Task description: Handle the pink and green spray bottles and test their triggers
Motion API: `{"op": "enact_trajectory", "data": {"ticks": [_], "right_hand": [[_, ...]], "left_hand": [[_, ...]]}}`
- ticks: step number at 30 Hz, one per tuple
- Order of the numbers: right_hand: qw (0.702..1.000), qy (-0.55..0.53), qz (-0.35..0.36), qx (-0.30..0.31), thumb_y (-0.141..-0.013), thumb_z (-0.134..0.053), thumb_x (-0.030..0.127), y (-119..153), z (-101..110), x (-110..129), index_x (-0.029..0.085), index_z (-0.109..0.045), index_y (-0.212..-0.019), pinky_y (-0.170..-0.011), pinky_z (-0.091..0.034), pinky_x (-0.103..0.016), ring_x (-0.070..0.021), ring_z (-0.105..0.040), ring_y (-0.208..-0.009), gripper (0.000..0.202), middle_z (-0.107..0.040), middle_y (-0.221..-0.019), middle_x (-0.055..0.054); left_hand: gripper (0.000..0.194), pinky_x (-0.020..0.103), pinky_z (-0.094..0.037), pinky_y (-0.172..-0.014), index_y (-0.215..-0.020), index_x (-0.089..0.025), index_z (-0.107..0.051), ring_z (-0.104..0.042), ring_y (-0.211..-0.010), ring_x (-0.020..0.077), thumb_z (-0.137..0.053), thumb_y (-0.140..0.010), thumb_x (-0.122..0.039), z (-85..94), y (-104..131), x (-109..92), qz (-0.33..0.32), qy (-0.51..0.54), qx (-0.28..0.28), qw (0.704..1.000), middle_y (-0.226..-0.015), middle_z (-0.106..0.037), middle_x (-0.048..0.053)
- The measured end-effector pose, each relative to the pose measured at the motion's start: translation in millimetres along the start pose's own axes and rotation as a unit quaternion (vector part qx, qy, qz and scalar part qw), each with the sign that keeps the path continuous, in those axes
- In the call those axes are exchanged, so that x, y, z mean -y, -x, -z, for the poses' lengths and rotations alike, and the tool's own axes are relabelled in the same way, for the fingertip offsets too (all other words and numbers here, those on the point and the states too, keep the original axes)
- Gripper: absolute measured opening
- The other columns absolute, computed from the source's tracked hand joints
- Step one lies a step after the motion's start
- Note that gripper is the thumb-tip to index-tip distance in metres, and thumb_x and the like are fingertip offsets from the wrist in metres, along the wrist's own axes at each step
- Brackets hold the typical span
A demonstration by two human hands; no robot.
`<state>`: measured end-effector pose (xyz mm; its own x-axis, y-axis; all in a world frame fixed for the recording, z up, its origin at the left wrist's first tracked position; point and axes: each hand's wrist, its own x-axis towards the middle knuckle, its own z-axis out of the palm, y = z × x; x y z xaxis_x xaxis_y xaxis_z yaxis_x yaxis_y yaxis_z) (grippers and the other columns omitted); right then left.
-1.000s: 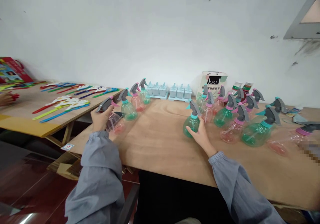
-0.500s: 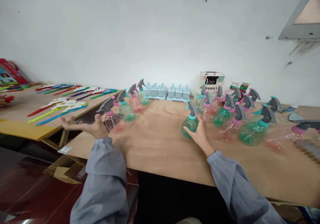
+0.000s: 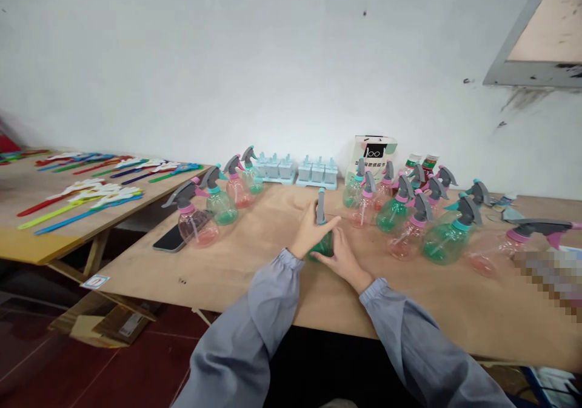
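Observation:
A green spray bottle (image 3: 324, 245) with a grey sprayer head stands upright at the middle of the wooden table, between my two hands. My right hand (image 3: 342, 255) is wrapped round the lower body of the bottle. My left hand (image 3: 313, 232) is at its neck, fingers behind the sprayer and thumb stretched out to the right; the hidden fingers make its grip hard to judge. On the left, a pink spray bottle (image 3: 199, 227) stands beside a black phone (image 3: 170, 238), with more bottles in a row behind it.
Several pink and green spray bottles stand at the right, among them a large green one (image 3: 445, 242). Light-blue moulds (image 3: 317, 173) and a paper bag (image 3: 370, 156) are near the wall. Colourful flower-topped sticks (image 3: 73, 217) lie on the left table (image 3: 54, 244).
My left hand has come from the left to the bottle's neck. The bottle in my right hand has moved slightly left, and its sprayer head has turned. The view has shifted.

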<state>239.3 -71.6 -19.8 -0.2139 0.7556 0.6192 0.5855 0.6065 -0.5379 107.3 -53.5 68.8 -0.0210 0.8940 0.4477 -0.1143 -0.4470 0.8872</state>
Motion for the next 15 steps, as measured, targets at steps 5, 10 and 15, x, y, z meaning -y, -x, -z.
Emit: {"op": "enact_trajectory", "data": {"ticks": [5, 10, 15], "right_hand": [[0.996, 0.006, 0.019, -0.086, -0.087, -0.065, 0.053, -11, 22, 2, 0.024, -0.039, -0.143, -0.111, -0.043, -0.055, -0.0324, -0.052, -0.13, 0.068, -0.052, -0.135, -0.015], [0.939, 0.06, -0.057, -0.333, -0.09, -0.06, 0.047, -34, 54, -33, 0.016, -0.034, -0.143, -0.117, -0.034, -0.055, -0.0307, -0.042, -0.137, 0.066, -0.043, -0.14, -0.019], [0.944, 0.113, -0.092, -0.296, -0.084, -0.066, 0.055, -50, 50, -74, 0.004, -0.026, -0.147, -0.117, -0.031, -0.059, -0.0387, -0.035, -0.144, 0.091, -0.037, -0.149, -0.031]], "left_hand": [[0.034, 0.031, -0.044, -0.1, -0.097, -0.023, -0.07, -0.063, -0.106, 0.0205, -0.081, -0.065, -0.023, 18.9, -7, -3, 0.043, 0.055, -0.005, 0.998, -0.106, -0.07, 0.004], [0.033, 0.034, -0.049, -0.094, -0.095, -0.022, -0.069, -0.066, -0.114, 0.0249, -0.077, -0.065, -0.032, 49.6, -11, -9, 0.124, 0.178, -0.02, 0.976, -0.102, -0.075, 0.006], [0.031, 0.041, -0.049, -0.104, -0.087, -0.019, -0.068, -0.065, -0.121, 0.0309, -0.068, -0.057, -0.021, 55.2, -9, -8, 0.136, 0.268, 0.024, 0.953, -0.1, -0.077, 0.009]]}}
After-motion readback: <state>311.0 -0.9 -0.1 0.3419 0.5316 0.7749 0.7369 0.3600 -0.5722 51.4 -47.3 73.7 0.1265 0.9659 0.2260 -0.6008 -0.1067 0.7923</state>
